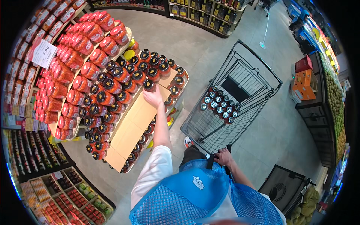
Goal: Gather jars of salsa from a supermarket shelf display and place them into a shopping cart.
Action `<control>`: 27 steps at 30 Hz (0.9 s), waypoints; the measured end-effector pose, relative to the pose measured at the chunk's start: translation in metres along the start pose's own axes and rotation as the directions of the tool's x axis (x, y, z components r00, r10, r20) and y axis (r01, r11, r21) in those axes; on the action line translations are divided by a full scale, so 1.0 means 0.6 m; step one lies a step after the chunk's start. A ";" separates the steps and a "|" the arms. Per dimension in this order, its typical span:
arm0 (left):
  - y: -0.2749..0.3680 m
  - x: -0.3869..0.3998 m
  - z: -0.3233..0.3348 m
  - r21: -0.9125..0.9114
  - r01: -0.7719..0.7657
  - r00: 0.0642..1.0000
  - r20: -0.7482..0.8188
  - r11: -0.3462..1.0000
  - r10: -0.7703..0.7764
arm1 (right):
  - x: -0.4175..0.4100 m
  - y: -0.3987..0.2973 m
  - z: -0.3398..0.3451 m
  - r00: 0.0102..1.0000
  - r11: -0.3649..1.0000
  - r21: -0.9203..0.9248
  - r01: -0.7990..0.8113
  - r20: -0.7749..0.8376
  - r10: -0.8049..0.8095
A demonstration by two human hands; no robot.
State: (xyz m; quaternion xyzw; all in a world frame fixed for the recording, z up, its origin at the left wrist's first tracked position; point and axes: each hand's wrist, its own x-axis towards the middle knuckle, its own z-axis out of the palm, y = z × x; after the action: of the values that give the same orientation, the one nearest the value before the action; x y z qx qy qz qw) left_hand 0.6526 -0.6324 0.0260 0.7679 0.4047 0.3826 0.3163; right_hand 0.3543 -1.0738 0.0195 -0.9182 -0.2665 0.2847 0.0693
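Observation:
My left hand (153, 97) is reaching out to the tiered display, its fingers around a black-lidded glass jar (149, 85) of red sauce. That jar is close beside a group of matching jars (138, 76). Below it runs a bare strip of brown cardboard (132, 123) along the display step. My right hand (224, 156) is curled around a black strap or handle at the near end of a wire shopping cart (233, 95); which of these it is, I cannot tell. Several jars (220, 104) stand grouped on the cart's bottom.
Red-lidded jars (81, 67) fill the tiers to the left, with a price sign (43, 53) beside them. Bottles fill a shelf (208, 14) at the back. An orange carton (305, 84) sits on a dark stand at right. Packed produce bins (70, 197) occupy the lower left.

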 end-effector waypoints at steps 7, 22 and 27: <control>-0.009 -0.005 -0.053 -0.120 0.106 0.988 0.124 0.987 -0.091 | 0.002 -0.004 -0.019 0.995 1.000 -0.022 0.019 0.099 -0.017; 0.142 -0.225 -0.270 -0.504 0.074 0.563 0.733 0.860 0.381 | 0.132 -0.026 -0.243 0.868 0.593 0.802 0.073 -0.344 0.359; 0.088 -0.393 -0.298 -0.447 -0.131 0.316 0.827 0.885 0.465 | 0.124 -0.047 -0.293 0.988 0.940 0.339 -0.026 -0.134 0.075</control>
State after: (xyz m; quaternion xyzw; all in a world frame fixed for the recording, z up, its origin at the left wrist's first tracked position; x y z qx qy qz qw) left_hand 0.4326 -0.8296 0.0804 0.8521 -0.0537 -0.0005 0.5207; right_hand 0.4918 -1.0060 0.1369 -0.9176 -0.1846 0.2604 0.2369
